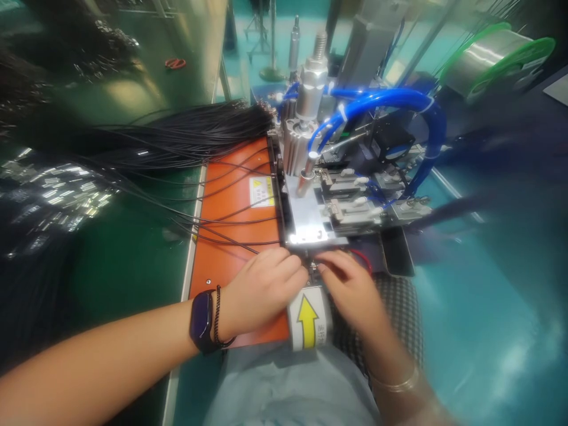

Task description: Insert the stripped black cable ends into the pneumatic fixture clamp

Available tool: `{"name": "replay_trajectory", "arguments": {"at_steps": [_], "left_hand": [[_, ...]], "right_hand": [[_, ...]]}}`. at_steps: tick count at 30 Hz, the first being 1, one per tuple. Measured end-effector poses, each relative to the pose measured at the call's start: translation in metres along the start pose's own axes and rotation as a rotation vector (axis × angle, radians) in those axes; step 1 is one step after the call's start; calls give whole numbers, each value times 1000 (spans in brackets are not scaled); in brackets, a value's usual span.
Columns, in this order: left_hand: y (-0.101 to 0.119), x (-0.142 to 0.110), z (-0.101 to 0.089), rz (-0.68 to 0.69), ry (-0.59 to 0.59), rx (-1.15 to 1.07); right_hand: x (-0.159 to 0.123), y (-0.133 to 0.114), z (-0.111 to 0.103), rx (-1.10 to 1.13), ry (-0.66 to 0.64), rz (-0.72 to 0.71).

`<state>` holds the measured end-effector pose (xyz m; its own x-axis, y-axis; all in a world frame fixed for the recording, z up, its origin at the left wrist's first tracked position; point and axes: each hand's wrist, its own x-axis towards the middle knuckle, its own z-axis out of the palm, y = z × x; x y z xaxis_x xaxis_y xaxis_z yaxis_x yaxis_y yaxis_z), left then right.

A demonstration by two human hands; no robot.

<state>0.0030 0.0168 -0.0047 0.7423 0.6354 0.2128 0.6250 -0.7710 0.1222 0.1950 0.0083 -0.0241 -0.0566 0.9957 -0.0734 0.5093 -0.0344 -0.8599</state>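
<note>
My left hand (270, 278) is closed at the front end of the machine, knuckles up. A black cable (242, 244) runs across the orange plate (239, 272) into its fingers; the fingertips are hidden. Just to the right, my right hand (352, 290) has its thumb and forefinger bent close together beside a small metal part (313, 267). What lies between them is too small to make out. Both hands are just below the silver metal block (306, 222). Several more black cables reach across the plate to the machine's edge.
A thick bundle of black cables (177, 136) lies at the back left, near shiny cable ends (62, 189). Behind the block rise a metal cylinder (299, 145) and looping blue hoses (432, 130). A green-rimmed wire spool (497, 59) is at far right. A yellow arrow label (307, 319) is nearest me.
</note>
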Motion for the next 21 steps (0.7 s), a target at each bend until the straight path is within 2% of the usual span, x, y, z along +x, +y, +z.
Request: {"name": "replay_trajectory", "arguments": {"at_steps": [3, 6, 9, 14, 21], "left_hand": [[4, -2, -4, -41, -78, 62], [9, -4, -7, -57, -120, 87], [12, -4, -8, -63, -127, 91], [10, -5, -5, -62, -121, 62], [15, -2, -6, -98, -123, 61]], "right_hand": [[2, -1, 1, -37, 34, 23], [4, -5, 2, -14, 20, 105], [4, -8, 3, 15, 20, 156], [5, -6, 5, -65, 44, 122], [13, -2, 3, 42, -101, 264]]}}
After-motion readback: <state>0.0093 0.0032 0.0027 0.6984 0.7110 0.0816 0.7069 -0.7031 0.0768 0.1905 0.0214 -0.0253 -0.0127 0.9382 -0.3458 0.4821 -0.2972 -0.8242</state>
